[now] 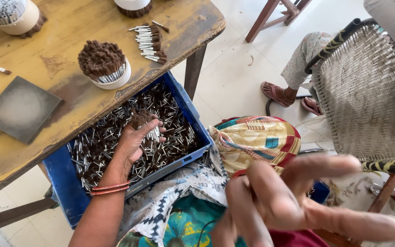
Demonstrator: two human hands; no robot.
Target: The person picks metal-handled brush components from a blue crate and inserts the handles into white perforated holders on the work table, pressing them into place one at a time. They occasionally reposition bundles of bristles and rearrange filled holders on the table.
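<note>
work looks partly done: one round white holder packed with brown-tipped sticks (102,64) stands on the worn yellow wooden table (69,27). left hand (136,137) closes on a small bunch inside the blue plastic crate (60,176), where many loose sticks lie. right hand (293,201), blurred, fingers spread, holds nothing.

The blue plastic crate (65,176) sits under the near edge of the worn yellow wooden worktop (60,27), partly tucked beneath it. Loose thin sticks with brown tips (174,137) fill the crate. The left hand (138,137) rests in the crate, on the sticks. On the worktop, a white round cup packed with upright sticks (104,64) stands above the crate; a flat grey square slab (20,108) lies left of it. The woven chair (366,91) stands far right. The right hand (293,201) is nearest the camera, right of the crate.
</note>
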